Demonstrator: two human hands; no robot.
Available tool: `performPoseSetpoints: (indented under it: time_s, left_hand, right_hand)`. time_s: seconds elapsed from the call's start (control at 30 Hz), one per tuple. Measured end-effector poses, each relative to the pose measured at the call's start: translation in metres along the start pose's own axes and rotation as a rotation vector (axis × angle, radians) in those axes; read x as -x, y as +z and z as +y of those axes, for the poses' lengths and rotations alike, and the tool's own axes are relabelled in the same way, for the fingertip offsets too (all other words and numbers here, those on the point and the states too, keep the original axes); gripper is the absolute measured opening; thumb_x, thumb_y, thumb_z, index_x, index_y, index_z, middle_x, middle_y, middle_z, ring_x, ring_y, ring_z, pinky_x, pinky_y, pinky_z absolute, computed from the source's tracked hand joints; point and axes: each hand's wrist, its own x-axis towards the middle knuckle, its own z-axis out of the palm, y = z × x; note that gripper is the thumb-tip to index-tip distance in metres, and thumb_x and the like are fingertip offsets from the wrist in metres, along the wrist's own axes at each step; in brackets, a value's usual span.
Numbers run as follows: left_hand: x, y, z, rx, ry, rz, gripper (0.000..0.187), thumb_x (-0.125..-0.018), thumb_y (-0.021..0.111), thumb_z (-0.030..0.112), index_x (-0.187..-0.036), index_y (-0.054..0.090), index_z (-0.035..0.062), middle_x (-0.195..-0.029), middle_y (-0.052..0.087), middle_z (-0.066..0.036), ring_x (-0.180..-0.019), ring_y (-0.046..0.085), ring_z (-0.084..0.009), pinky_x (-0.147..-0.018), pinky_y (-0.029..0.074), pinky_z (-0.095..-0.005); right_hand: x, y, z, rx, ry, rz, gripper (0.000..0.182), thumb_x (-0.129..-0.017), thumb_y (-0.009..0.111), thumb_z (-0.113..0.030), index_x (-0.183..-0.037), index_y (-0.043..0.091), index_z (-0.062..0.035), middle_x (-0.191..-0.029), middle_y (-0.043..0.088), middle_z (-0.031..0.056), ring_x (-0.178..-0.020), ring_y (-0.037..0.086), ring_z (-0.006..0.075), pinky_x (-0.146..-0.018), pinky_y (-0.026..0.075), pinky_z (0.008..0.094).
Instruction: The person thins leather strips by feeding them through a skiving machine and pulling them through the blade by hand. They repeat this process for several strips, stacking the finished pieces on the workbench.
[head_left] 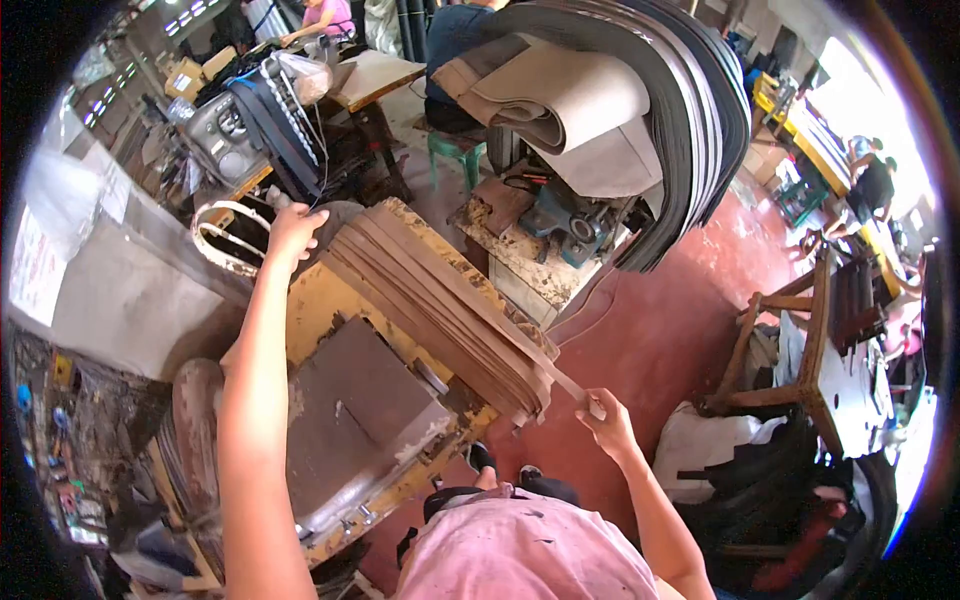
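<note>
Brown leather-like strips (440,300) lie stacked in a long bundle across the top of a yellow machine (320,300), running from the far upper left down toward the person's body. The right hand (607,422) is at the near end of that bundle, thumb and fingers closed in a pinch on 1 pale strip end (580,392) that juts out past the rest. The right forearm comes up from the lower right, elbow bent, with the wrist angled toward the stack.

The left hand (293,232) is stretched far out at the other end of the bundle, fingers curled loosely down over the far edge where the strips meet a dark rounded part of the machine. Whether those fingers actually clamp anything I cannot tell; they rest on or just beside the strip ends. The left arm is nearly straight, reaching up along the left side of the machine.

Just beside the strips sits a dark metal plate (360,400). Beyond the machine, a thick roll of grey and black sheets (640,110) hangs over a second machine.
</note>
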Motion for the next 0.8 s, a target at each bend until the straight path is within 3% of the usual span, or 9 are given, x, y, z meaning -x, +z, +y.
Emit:
performPoseSetpoints:
  time_s: [0.1,0.23,0.27,0.3,0.37,0.43,0.57,0.67,0.8]
  left_hand:
    - [0.09,0.004,0.031,0.058,0.131,0.113,0.053,-0.085,0.073,0.032,-0.123,0.057,0.0,-0.102,0.065,-0.006,-0.068,0.058,-0.0107,-0.056,0.045,-0.026]
    - [0.223,0.021,0.036,0.118,0.236,-0.014,0.036,-0.087,0.072,0.021,-0.116,0.061,0.0014,-0.091,0.064,-0.003,-0.072,0.057,-0.0078,-0.061,0.045,-0.0223]
    - [0.255,0.028,0.028,0.193,0.271,-0.05,0.032,-0.087,0.072,0.018,-0.113,0.062,0.0022,-0.085,0.062,0.0,-0.072,0.055,-0.0071,-0.062,0.045,-0.0218]
    - [0.288,0.03,0.02,0.183,0.214,-0.078,0.029,-0.088,0.071,0.017,-0.112,0.063,0.0024,-0.087,0.064,-0.002,-0.076,0.058,-0.0071,-0.067,0.047,-0.0223]
    - [0.344,0.036,-0.01,0.079,0.152,-0.042,0.027,-0.088,0.069,0.012,-0.112,0.064,0.0011,-0.096,0.069,-0.006,-0.087,0.063,-0.0101,-0.075,0.051,-0.0236]
    - [0.399,0.046,-0.044,0.272,0.005,-0.04,0.03,-0.089,0.069,0.013,-0.114,0.063,-0.0012,-0.094,0.069,-0.006,-0.084,0.062,-0.0091,-0.072,0.051,-0.0234]
    - [0.494,0.064,-0.129,0.158,-0.232,-0.023,0.026,-0.089,0.069,0.015,-0.106,0.065,-0.0034,-0.084,0.069,-0.006,-0.07,0.062,-0.0106,-0.066,0.049,-0.0258]
    - [0.546,0.075,-0.143,0.119,-0.329,0.029,0.027,-0.088,0.069,0.013,-0.108,0.064,-0.0039,-0.085,0.071,-0.01,-0.07,0.064,-0.012,-0.066,0.051,-0.0273]
    - [0.577,0.084,-0.15,0.117,-0.41,0.04,0.03,-0.087,0.069,0.014,-0.11,0.064,-0.0034,-0.09,0.072,-0.013,-0.075,0.066,-0.0139,-0.068,0.052,-0.0275]
  right_hand:
    - [-0.005,-0.001,0.022,-0.026,-0.027,0.042,0.037,-0.081,0.076,-0.018,-0.112,0.061,-0.0047,-0.096,0.068,0.0149,-0.094,0.066,0.0276,-0.083,0.05,0.0372]
    - [-0.008,-0.009,0.048,0.078,-0.055,-0.008,0.033,-0.08,0.077,-0.017,-0.107,0.063,-0.0043,-0.093,0.068,0.0141,-0.09,0.066,0.027,-0.081,0.05,0.0354]
    - [-0.006,-0.009,0.052,-0.009,-0.029,0.021,0.029,-0.08,0.077,-0.013,-0.103,0.064,-0.0024,-0.088,0.066,0.0075,-0.084,0.062,0.0188,-0.075,0.049,0.0306]
    - [-0.005,-0.01,0.056,-0.096,-0.002,0.049,0.025,-0.079,0.077,-0.008,-0.099,0.065,-0.0005,-0.082,0.063,0.0008,-0.077,0.058,0.0105,-0.069,0.047,0.0259]
    - [0.0,-0.013,0.06,-0.067,-0.052,0.059,0.021,-0.081,0.076,-0.008,-0.096,0.065,-0.0003,-0.081,0.063,0.0007,-0.074,0.057,0.0099,-0.066,0.047,0.0249]
    - [0.005,-0.012,0.071,-0.042,-0.09,0.067,0.017,-0.082,0.074,-0.007,-0.094,0.065,-0.0002,-0.08,0.063,0.0007,-0.072,0.057,0.0093,-0.063,0.046,0.0239]
    - [0.022,-0.015,0.059,-0.33,0.079,-0.036,0.005,-0.088,0.065,-0.003,-0.092,0.063,-0.0001,-0.077,0.06,0.0003,-0.07,0.055,0.0083,-0.063,0.045,0.0229]
    - [0.04,-0.036,-0.002,-0.475,-0.164,0.023,0.006,-0.089,0.059,0.003,-0.094,0.06,-0.0013,-0.078,0.061,0.001,-0.071,0.056,0.0091,-0.068,0.045,0.0237]
    - [0.025,-0.042,0.013,-0.499,-0.239,-0.005,0.013,-0.09,0.057,0.005,-0.1,0.061,-0.0018,-0.083,0.061,0.0002,-0.075,0.058,0.0092,-0.065,0.047,0.0244]
